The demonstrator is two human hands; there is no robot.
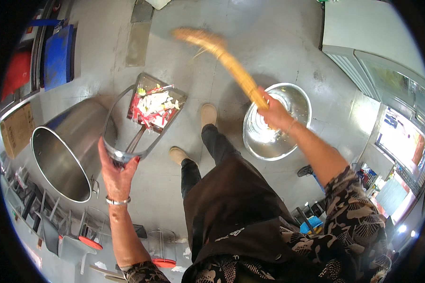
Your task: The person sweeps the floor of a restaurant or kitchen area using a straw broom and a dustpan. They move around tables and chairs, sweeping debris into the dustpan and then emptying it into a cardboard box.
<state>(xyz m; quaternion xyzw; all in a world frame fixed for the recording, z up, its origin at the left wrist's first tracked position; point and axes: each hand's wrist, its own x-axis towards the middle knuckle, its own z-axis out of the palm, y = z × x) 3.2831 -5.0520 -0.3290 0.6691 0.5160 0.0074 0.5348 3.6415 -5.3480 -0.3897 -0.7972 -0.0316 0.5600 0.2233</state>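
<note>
My left hand (117, 173) grips the top of a long-handled metal dustpan (180, 94), where its hoop-shaped handle comes towards me. In the pan lies a heap of litter (156, 106): white crumpled scraps, red wrappers and a few green bits. My right hand (275, 111) is closed round the handle end of a straw broom (237, 69). The broom slants up and left from that hand, its bristle end blurred. Below the right hand, partly covered by it, a wide steel basin (294, 139) stands on the floor, with small scraps inside.
Left of the dustpan stands a tall steel pot (79, 141) with side handles. A cardboard box (17, 131) and a blue panel (59, 56) are farther left. A pale cabinet (372, 32) stands at upper right. Grey chairs (72, 249) and red-seated stools (163, 262) are at lower left.
</note>
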